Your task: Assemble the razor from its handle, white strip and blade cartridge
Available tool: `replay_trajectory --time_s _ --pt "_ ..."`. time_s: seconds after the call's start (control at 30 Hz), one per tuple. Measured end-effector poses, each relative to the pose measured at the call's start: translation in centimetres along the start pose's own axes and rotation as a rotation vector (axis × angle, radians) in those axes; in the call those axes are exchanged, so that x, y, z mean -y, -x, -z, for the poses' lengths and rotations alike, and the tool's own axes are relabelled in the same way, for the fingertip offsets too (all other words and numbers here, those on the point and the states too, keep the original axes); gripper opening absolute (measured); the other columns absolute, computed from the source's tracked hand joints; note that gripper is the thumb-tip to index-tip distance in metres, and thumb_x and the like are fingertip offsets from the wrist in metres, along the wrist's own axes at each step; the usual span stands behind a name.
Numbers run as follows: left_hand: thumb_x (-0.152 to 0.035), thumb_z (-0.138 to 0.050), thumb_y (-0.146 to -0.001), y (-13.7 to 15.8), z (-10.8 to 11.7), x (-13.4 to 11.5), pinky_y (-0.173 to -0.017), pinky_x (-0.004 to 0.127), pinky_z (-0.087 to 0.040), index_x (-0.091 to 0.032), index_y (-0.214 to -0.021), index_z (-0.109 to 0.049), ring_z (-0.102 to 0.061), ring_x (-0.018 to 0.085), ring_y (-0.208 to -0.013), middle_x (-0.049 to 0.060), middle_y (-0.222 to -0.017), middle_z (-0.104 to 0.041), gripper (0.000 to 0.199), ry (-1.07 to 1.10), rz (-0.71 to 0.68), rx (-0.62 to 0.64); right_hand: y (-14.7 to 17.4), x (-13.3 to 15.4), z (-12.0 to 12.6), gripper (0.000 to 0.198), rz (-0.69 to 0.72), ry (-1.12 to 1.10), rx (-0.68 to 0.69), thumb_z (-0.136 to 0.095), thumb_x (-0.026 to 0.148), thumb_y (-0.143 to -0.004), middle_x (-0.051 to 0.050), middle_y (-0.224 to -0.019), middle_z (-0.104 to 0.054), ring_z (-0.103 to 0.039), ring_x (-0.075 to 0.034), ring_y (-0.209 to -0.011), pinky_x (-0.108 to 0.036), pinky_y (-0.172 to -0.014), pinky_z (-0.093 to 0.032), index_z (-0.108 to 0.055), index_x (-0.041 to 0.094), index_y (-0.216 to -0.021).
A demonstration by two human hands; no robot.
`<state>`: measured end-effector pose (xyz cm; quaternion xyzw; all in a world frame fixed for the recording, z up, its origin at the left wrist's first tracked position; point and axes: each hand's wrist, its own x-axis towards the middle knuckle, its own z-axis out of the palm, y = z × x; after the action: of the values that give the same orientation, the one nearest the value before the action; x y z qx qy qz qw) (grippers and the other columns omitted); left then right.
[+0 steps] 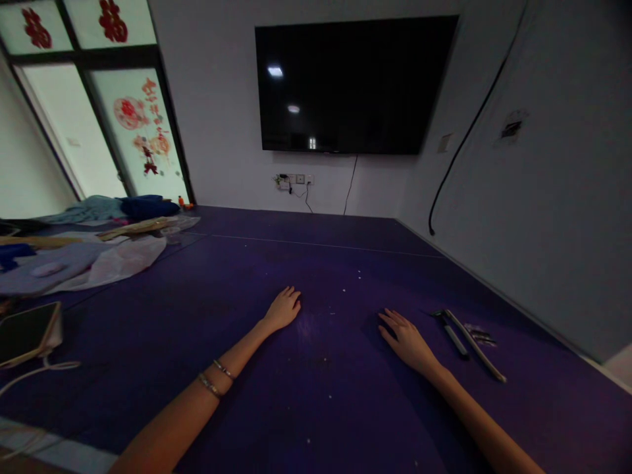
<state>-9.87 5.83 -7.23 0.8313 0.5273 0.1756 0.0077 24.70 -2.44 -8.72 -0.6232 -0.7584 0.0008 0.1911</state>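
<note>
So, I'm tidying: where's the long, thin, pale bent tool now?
In the head view, the pale bent tool lies on the purple surface, right of the bare right hand, beside a shorter grey tool.

Purple surface — tools (right), phone, fabric

Left hand palm down, angled inward; right hand likewise, fingers extended; hands well apart.

Grey wall, black TV (reflections glinting); dark-framed door, red decorations.
</note>
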Motion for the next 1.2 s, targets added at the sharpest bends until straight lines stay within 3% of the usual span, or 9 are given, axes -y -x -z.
replay_trajectory --time_s 0.7,0.93,1.07,1.2 --pt "-0.03 -0.031 -0.087 0.0 -0.1 0.1 -0.106 0.037 -0.023 -0.01 -0.123 -0.049 -0.03 0.023 -0.129 0.014 -0.134 -0.043 0.045 -0.03 -0.001 -0.002 0.2 0.3 0.4 0.049 0.028 0.002 -0.006 -0.035 0.041 -0.087 -0.014 -0.135 -0.042 -0.033 -0.027 -0.127 -0.045 -0.102 -0.03 -0.05 0.014 -0.125" --pt "-0.029 -0.03 -0.087 -0.1 -0.1 0.2 -0.106 0.037 -0.024 -0.008 -0.123 -0.049 -0.031 0.023 -0.129 0.016 -0.134 -0.043 0.046 -0.051 -0.009 -0.004 0.0 0.2 0.9 0.043 0.039 -0.125 -0.123 -0.042 0.033 -0.084 -0.014 -0.126 -0.052 -0.046 -0.023 -0.118 -0.038 -0.099 -0.035 -0.055 0.012 -0.119" --pt "-0.029 -0.03 -0.087 -0.1 0.0 0.2 -0.106 0.037 -0.024 -0.008 -0.123 -0.049 -0.032 0.024 -0.128 0.016 -0.134 -0.043 0.047 -0.061 -0.015 -0.009 0.1 -1.7 4.3 0.035 -0.154 -0.144 -0.285 -0.045 0.023 -0.077 -0.012 -0.106 -0.065 -0.061 -0.021 -0.096 -0.032 -0.086 -0.045 -0.063 0.013 -0.106" --pt "-0.03 -0.029 -0.086 -0.3 -0.1 0.4 -0.105 0.037 -0.025 -0.008 -0.123 -0.05 -0.033 0.024 -0.128 0.015 -0.133 -0.044 0.047 -0.084 -0.021 -0.004 1.8 -5.1 8.2 0.031 -0.423 -0.049 -0.275 -0.05 0.02 -0.071 -0.01 -0.085 -0.071 -0.065 -0.021 -0.078 -0.025 -0.068 -0.047 -0.069 0.014 -0.095"
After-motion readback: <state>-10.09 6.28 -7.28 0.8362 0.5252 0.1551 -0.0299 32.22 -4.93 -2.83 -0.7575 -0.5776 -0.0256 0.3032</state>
